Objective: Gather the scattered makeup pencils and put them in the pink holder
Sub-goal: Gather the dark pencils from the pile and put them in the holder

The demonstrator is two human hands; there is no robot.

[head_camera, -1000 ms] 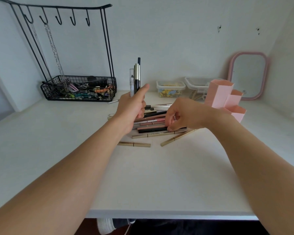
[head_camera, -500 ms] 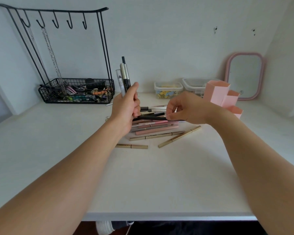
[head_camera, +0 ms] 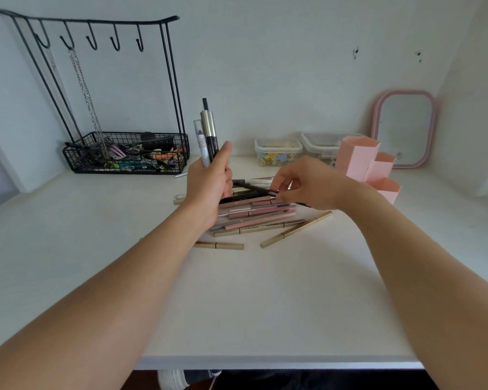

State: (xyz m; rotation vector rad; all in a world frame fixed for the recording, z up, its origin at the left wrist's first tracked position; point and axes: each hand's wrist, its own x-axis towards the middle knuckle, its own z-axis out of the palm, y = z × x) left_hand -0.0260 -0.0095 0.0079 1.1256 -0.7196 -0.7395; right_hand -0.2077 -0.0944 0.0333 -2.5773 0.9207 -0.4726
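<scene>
My left hand (head_camera: 209, 181) grips a small upright bundle of makeup pencils (head_camera: 207, 133) above the white table (head_camera: 237, 291). My right hand (head_camera: 307, 182) pinches one end of a black pencil (head_camera: 251, 187), lifted off the pile, its other end pointing at my left hand. Under both hands lies a heap of several pink, grey and gold pencils (head_camera: 259, 218). Two gold ones lie apart at the front: a short one (head_camera: 220, 245) and a long slanted one (head_camera: 296, 228). The pink holder (head_camera: 361, 161), with stepped hexagonal cups, stands just right of my right hand.
A black wire rack with hooks, chains and a basket of small items (head_camera: 127, 156) stands at the back left. Two clear plastic boxes (head_camera: 278, 150) sit against the wall behind the holder. A pink-framed mirror (head_camera: 403, 128) leans at the back right.
My right hand has lifted a black pencil out of the pile and brought it toward my left hand. The left hand keeps its upright bundle and has barely shifted.
</scene>
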